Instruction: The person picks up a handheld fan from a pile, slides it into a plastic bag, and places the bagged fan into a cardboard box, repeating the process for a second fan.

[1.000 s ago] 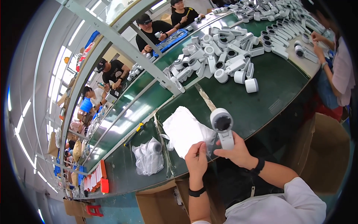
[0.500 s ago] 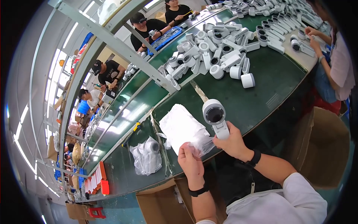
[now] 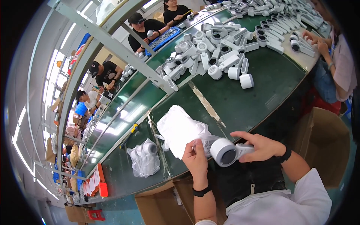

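Note:
My right hand (image 3: 263, 147) grips the handle of a white round-headed handheld appliance (image 3: 224, 152), which could be a small hair dryer or fan. It lies nearly level, its dark round face turned toward me, with my index finger stretched out above the handle. Just left of its head, my left hand (image 3: 195, 157) pinches the edge of a clear plastic bag (image 3: 205, 138). That bag lies at the near edge of a stack of whitish plastic bags (image 3: 179, 125) on the green table. Farther left rests a bagged appliance (image 3: 144, 157), wrapped in clear plastic.
A large heap of similar white appliances (image 3: 213, 50) covers the table's far part. Beyond the bags lies a yellow cutter knife (image 3: 134, 128). Cardboard boxes stand below at right (image 3: 322, 150) and under the table (image 3: 163, 206). A metal frame post (image 3: 123, 48) rises at left; co-workers sit around.
The appliance in my right hand has swung from upright to nearly level and come down toward my left hand. My left hand still pinches the bag, having shifted slightly right.

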A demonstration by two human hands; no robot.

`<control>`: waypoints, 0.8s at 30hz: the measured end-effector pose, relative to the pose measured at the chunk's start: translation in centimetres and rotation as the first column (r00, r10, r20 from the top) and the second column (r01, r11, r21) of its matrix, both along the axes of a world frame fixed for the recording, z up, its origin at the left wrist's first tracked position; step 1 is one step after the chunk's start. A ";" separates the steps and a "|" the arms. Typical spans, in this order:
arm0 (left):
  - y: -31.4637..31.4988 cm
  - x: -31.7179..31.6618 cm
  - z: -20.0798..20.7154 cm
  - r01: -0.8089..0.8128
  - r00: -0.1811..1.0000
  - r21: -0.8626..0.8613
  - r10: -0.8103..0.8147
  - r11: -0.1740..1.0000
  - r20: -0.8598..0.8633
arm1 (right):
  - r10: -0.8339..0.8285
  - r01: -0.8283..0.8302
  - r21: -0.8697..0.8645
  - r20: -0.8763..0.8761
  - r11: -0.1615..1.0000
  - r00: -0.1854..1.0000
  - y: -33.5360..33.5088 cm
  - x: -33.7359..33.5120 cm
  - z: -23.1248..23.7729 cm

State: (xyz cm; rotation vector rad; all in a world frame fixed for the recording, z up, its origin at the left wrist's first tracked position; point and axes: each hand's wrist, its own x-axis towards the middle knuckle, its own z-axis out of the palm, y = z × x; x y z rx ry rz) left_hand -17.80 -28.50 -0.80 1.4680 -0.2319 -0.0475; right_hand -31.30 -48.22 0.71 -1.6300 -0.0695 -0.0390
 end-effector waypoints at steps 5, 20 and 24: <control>0.1 -0.2 0.6 0.095 0.992 0.035 -0.098 0.995 0.077 | 0.206 -0.260 -0.128 -0.330 0.957 0.921 -0.6 1.9 1.7; 2.1 -0.3 1.1 -0.171 0.777 0.437 -0.151 0.883 0.611 | -0.069 0.122 0.180 -0.274 0.976 0.959 4.8 4.0 -2.2; 1.0 -1.4 0.5 -0.247 0.675 0.405 -0.143 0.880 0.724 | -0.155 0.207 0.220 -0.232 0.953 0.960 5.8 4.2 -3.0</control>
